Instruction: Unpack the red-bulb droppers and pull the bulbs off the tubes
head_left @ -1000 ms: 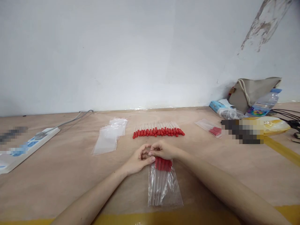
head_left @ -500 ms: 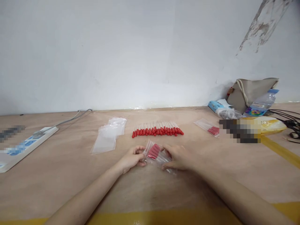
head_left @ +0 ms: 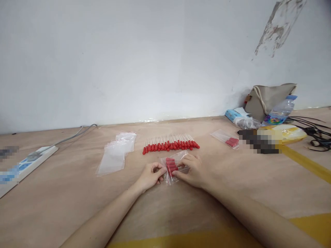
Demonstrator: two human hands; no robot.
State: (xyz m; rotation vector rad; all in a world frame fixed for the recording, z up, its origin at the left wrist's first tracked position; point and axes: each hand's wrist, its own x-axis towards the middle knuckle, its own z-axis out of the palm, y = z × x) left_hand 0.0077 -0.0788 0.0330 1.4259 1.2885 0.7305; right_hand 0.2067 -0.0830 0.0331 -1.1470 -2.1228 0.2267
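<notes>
Between my hands is a clear zip bag (head_left: 169, 181) holding several droppers with red bulbs (head_left: 170, 165). My left hand (head_left: 152, 175) pinches the bag's left edge between thumb and fingers. From the other side my right hand (head_left: 192, 170) grips the bag, its thumb near the red bulbs; the hand covers the droppers' clear stems. Just beyond lies a row of loose droppers (head_left: 169, 146), red bulbs towards me and clear stems towards the wall. Flat, overlapping zip bags (head_left: 112, 158) lie to the left. Another zip bag with red-bulbed droppers (head_left: 227, 138) rests to the right.
A power strip (head_left: 28, 167) with a grey cable sits at the left. On the right are a tissue pack (head_left: 232, 116), a grey bag (head_left: 270, 98), a plastic bottle (head_left: 279, 112), a yellow-and-white package (head_left: 292, 133) and black cables (head_left: 315, 132). Yellow tape (head_left: 186, 239) crosses the front.
The filled bag has turned from lengthwise to sideways, its bulbs now towards my left hand. My right hand has moved from the bulb end to the stem side. The view has shifted slightly.
</notes>
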